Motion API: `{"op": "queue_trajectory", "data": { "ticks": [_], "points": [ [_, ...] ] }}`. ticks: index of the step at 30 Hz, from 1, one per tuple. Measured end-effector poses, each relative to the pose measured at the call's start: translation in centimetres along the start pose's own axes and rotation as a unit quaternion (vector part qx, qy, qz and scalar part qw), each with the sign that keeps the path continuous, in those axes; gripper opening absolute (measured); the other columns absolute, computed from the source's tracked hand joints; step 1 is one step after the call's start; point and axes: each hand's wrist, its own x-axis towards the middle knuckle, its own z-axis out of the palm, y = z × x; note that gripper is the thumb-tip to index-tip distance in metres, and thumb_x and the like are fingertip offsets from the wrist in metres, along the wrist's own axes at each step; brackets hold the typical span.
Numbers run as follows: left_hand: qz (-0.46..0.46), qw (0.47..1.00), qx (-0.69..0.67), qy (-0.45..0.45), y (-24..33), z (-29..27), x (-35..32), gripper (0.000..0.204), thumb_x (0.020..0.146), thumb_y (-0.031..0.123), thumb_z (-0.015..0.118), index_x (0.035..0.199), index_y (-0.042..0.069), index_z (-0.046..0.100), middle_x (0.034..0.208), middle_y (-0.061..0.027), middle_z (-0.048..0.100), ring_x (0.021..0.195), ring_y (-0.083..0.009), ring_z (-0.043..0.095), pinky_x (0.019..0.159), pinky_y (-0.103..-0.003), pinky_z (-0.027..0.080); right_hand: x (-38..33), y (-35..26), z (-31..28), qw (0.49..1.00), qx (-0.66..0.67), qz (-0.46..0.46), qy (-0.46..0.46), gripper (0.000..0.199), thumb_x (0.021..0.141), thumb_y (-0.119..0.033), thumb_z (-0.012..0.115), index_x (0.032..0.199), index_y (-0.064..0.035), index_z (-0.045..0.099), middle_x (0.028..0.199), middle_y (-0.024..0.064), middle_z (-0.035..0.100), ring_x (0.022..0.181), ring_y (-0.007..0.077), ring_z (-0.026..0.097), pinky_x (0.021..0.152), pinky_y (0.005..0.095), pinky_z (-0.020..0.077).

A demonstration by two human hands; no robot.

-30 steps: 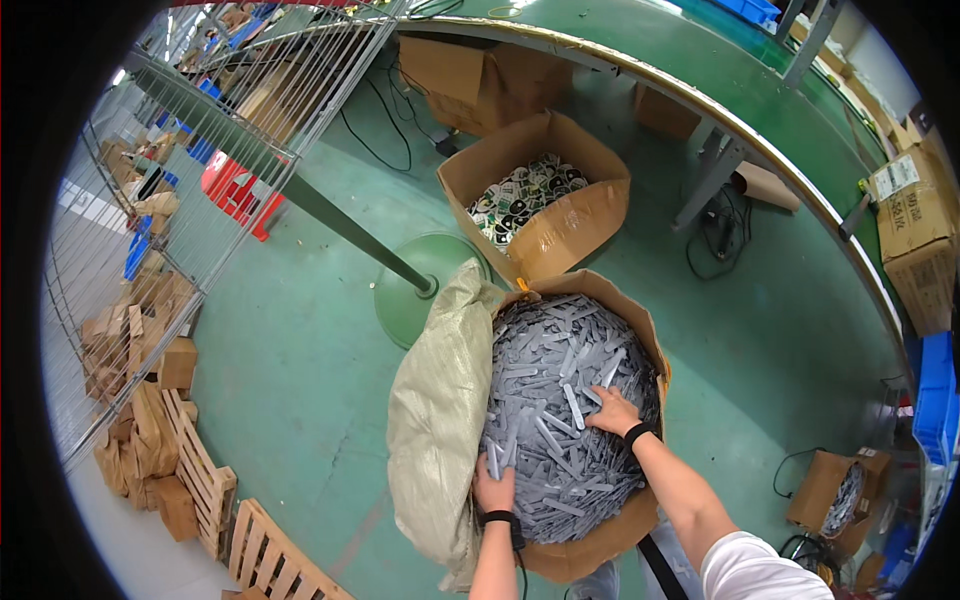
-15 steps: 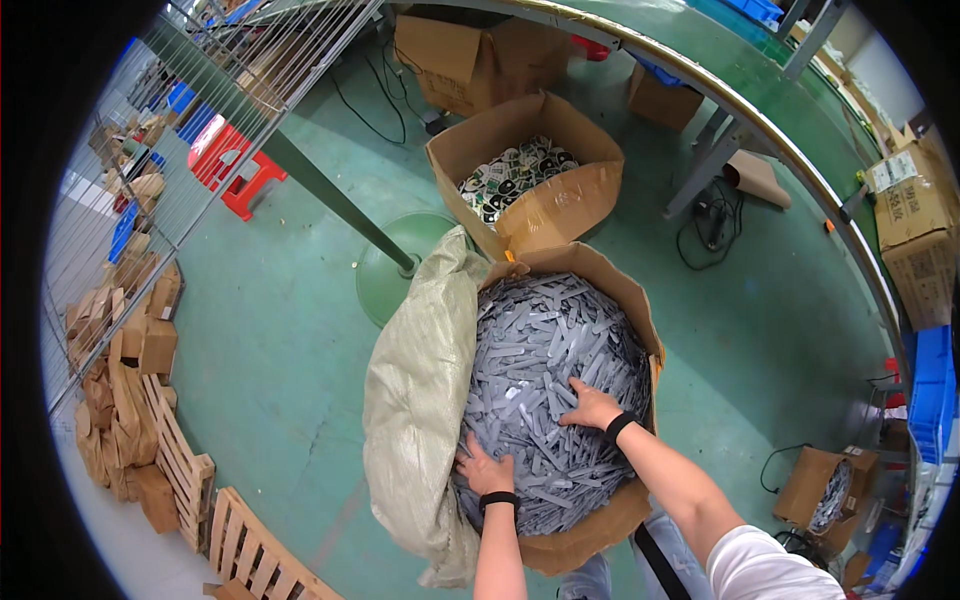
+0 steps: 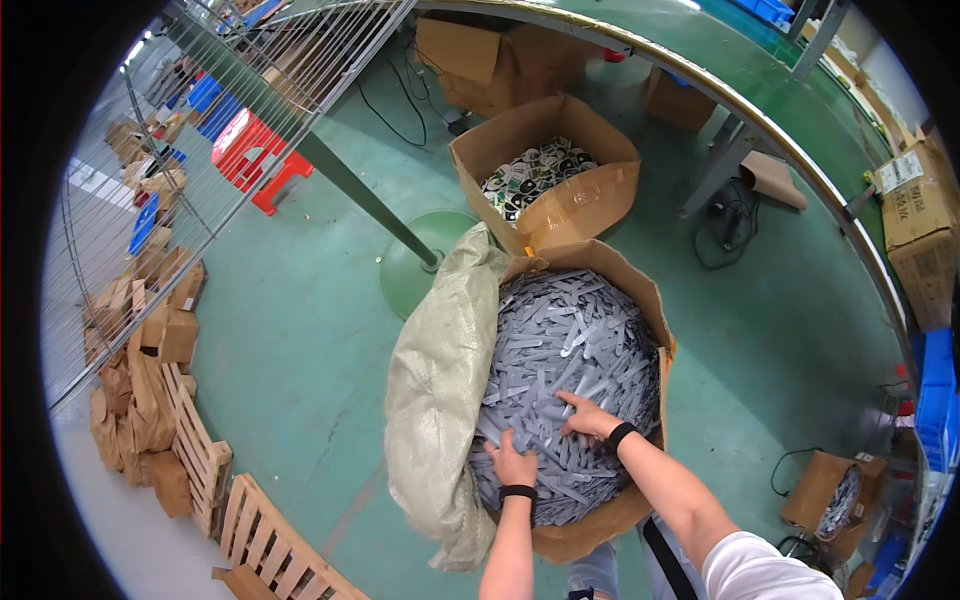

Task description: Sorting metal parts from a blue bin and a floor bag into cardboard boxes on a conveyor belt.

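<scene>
A cardboard box (image 3: 664,372) full of thin, flat grey strips (image 3: 545,340) stands right in front of me. My left hand (image 3: 513,464) rests on the heap at its near left side, fingers apart. On the near right part of the heap lies my right hand (image 3: 590,420), its index finger stretched out and the other fingers partly bent among the strips. Neither hand visibly grips a strip, though some fingertips are hidden. A pale green woven sack (image 3: 440,390) hangs over the left side of the box.
Behind stands another open carton (image 3: 590,205) with small round and dark parts. A green post (image 3: 370,200) on a round base (image 3: 400,285) is at the left. Wooden pallets (image 3: 270,545), a red stool (image 3: 262,165), a wire rack (image 3: 230,130) and a green-topped bench (image 3: 690,40) surround the floor.
My hands have come closer together over the strips, the left shifting right and the right shifting slightly left and nearer. The whole view has moved a little.
</scene>
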Motion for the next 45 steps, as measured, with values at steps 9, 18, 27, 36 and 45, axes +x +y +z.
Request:
{"op": "queue_trajectory", "data": {
  "ticks": [9,18,27,36,45],
  "points": [
    [-0.037,0.995,-0.090,-0.029,2.9,-0.4,-2.1,0.064,0.061,0.008,0.060,0.122,0.014,0.041,0.119,-0.0321,0.037,0.115,-0.0465,0.032,0.093,-0.042,0.034,-1.5,-1.0,3.0,1.000,0.012,-0.004,-0.027,0.075,0.060,-0.004,0.065,0.130,-0.0050,0.036,0.124,0.0195,0.045,0.111,0.0285,0.046,0.089,0.0293,0.0382],
    [0.055,0.988,-0.138,-0.040,2.4,-0.1,-4.6,0.063,0.065,0.001,0.056,0.124,0.015,0.041,0.122,-0.0314,0.037,0.120,-0.0462,0.028,0.099,-0.043,0.026,-4.8,-3.6,2.9,0.997,0.016,0.056,-0.046,0.048,0.059,0.003,0.055,0.107,0.0063,0.052,0.091,0.0203,0.058,0.079,0.0236,0.056,0.064,0.0328,0.0434],
    [0.109,0.980,-0.160,-0.042,7.2,-3.8,-5.8,0.061,0.065,-0.004,0.051,0.123,0.010,0.042,0.121,-0.0187,0.045,0.116,-0.0417,0.033,0.100,-0.040,0.025,-10.4,-6.8,1.2,0.990,0.132,-0.014,0.041,0.041,0.059,0.002,0.047,0.099,0.0052,0.057,0.080,0.0163,0.059,0.074,0.0225,0.056,0.063,0.0325,0.0434],
    [0.157,0.970,-0.182,-0.042,12.6,-10.2,-7.4,0.058,0.067,-0.005,0.046,0.122,0.011,0.043,0.120,-0.0173,0.047,0.115,-0.0407,0.035,0.097,-0.040,0.029,-16.8,-11.7,0.0,0.982,0.168,-0.052,0.066,0.040,0.058,0.001,0.049,0.097,0.0049,0.056,0.078,0.0132,0.058,0.072,0.0204,0.055,0.060,0.0326,0.0435],
    [0.236,0.954,-0.179,-0.039,18.3,-17.4,-10.2,0.060,0.062,-0.007,0.046,0.121,0.008,0.044,0.111,-0.0213,0.045,0.107,-0.0370,0.042,0.094,-0.038,0.033,-25.0,-16.5,-1.5,0.967,0.215,-0.110,0.081,0.047,0.061,0.001,0.048,0.107,-0.0040,0.054,0.077,0.0060,0.056,0.068,0.0137,0.051,0.057,0.0272,0.0408]
  ]
}}
